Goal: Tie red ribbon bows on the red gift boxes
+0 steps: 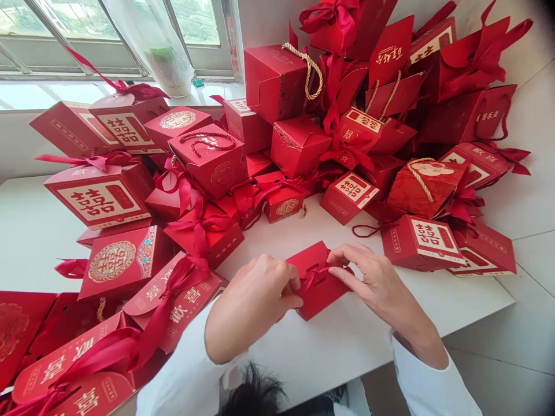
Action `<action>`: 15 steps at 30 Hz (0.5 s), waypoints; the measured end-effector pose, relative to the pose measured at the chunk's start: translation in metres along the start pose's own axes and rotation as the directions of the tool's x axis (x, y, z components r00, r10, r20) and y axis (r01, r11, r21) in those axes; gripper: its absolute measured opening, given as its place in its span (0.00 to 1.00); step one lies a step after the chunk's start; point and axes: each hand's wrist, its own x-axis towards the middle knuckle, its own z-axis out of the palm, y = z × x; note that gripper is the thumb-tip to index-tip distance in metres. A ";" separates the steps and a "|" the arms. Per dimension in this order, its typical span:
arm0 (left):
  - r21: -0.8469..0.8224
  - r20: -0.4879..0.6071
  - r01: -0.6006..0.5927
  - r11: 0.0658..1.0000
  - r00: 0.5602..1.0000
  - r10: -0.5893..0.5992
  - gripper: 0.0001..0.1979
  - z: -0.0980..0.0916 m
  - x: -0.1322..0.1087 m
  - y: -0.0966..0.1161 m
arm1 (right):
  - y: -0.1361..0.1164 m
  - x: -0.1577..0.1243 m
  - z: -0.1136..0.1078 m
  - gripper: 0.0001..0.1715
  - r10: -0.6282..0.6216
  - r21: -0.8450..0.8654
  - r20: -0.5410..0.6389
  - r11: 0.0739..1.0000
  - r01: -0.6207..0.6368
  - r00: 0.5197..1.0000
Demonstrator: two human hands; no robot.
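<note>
Small red gift box (pixel 318 297) between both hands, tilted, at the bench (pixel 347 329) edge nearest the wearer; contact with the bench top impossible to confirm. Left hand (pixel 254 303) clamped around the box's left end. Right hand (pixel 373 280) on the right end, fingertips (pixel 340 254) pinched at the top flaps. Hands together on one box, no contact with each other. Thin red ribbon (pixel 314 277) gathered across the top between the hands; knot or bow unreadable (fingers in the way). Box apparently folded shut, ribbon apparently unfinished.

Directly ahead of the hands, a crowded heap of red boxes and bags, most seemingly assembled. Just left of the left hand, a box with a wide red satin bow (pixel 199 228). Farther ahead, a box with a twisted red cord handle (pixel 208 159). Just right of the right hand, a box with a double-happiness label (pixel 418 242); beyond it, a red bag with a gold rope handle (pixel 425 185). Many pieces with bows or handles in place; exact count of finished pieces not possible, with lower layers hidden. No flat, unfolded blanks identifiable in view.
</note>
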 end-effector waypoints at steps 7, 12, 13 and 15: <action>-0.288 0.147 -0.145 0.947 0.970 0.193 0.13 -0.013 0.010 -0.012 | 0.007 -0.002 -0.011 0.10 0.165 0.099 0.126 0.979 -0.178 0.978; -0.415 0.027 -0.226 0.881 0.965 0.261 0.10 -0.010 0.019 -0.014 | 0.013 -0.005 -0.012 0.15 0.257 0.212 0.164 0.934 -0.289 0.952; -0.430 -0.028 -0.261 0.864 0.961 0.276 0.09 -0.008 0.021 -0.013 | 0.014 -0.006 -0.012 0.16 0.266 0.250 0.169 0.920 -0.302 0.949; -0.458 -0.143 -0.346 0.819 0.938 0.317 0.06 -0.003 0.028 -0.011 | 0.016 -0.007 -0.009 0.16 0.274 0.328 0.173 0.890 -0.317 0.946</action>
